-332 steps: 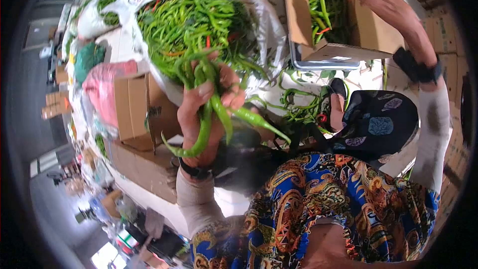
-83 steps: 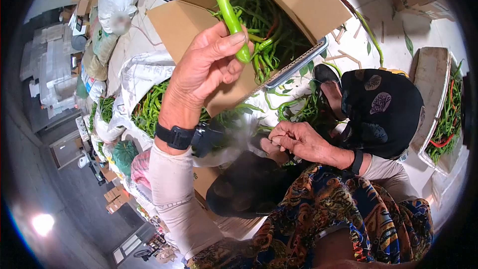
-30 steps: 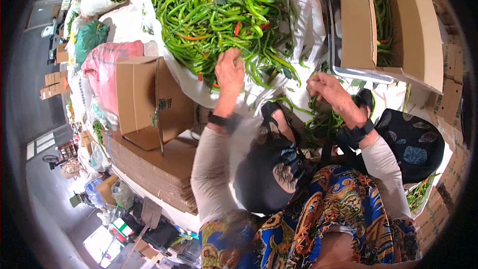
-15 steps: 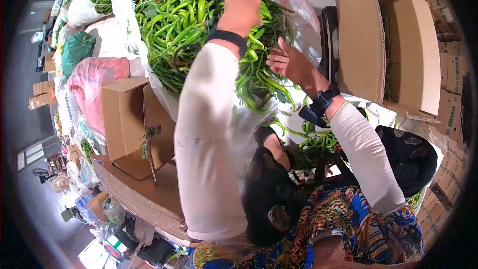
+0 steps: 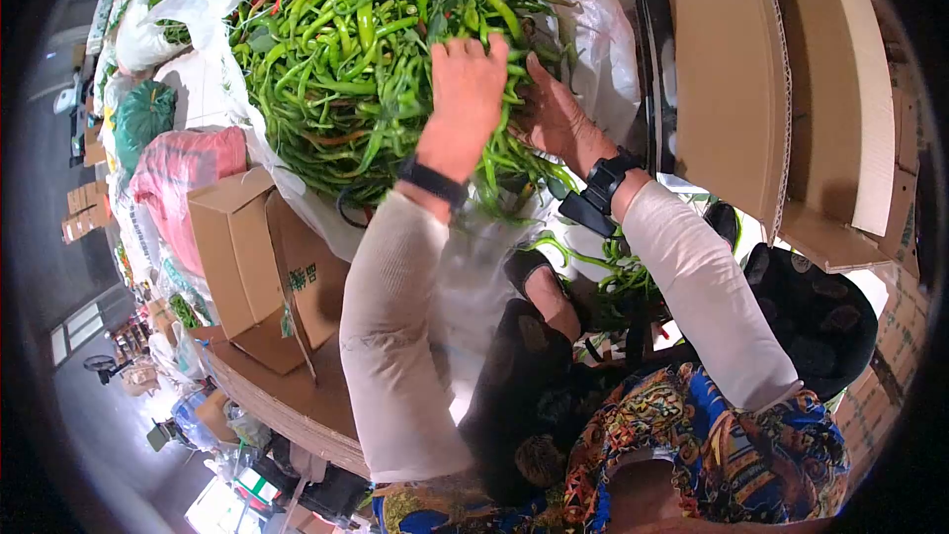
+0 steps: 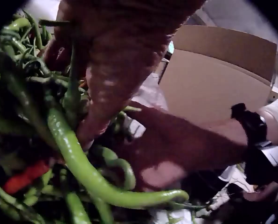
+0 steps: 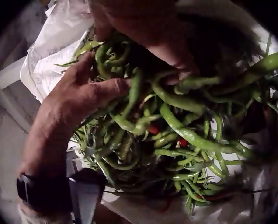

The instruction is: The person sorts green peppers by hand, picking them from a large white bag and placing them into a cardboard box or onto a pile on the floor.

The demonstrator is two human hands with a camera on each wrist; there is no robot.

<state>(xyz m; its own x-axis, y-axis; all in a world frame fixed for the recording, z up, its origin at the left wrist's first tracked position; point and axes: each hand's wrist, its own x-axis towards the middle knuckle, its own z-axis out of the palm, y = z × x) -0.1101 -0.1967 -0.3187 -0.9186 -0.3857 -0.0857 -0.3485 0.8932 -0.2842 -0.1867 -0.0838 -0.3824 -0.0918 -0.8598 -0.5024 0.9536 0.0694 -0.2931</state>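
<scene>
At far left of head view: tied sacks, a green bag [image 5: 143,119] and a pink sack [image 5: 188,173], then an open cardboard box [image 5: 237,257] on a stack of flat cardboard [image 5: 297,400]. Centre top, a big white sack [image 5: 297,178] lies open w/ a heap of green chili peppers [image 5: 326,69], a few red ones mixed in. Left hand [image 5: 465,104] is palm-down on the heap's near-right part, fingers spread and dug into the peppers; wrist view shows fingers curled round several stems and long pods, so it has a loose bunch gathered. Right hand [image 5: 554,119] sits just beside it on the right, at the sack's edge, fingers partly buried in peppers; right wrist view shows its fingers bent over a clump, thumb side hidden, grip looks closed on the pods. Both forearms in pale sleeves, black wrist bands. More peppers [image 5: 618,272] lie below the right arm. Far right: a tall carton [image 5: 751,89], flaps open, standing on a dark tray [image 5: 654,59].
</scene>
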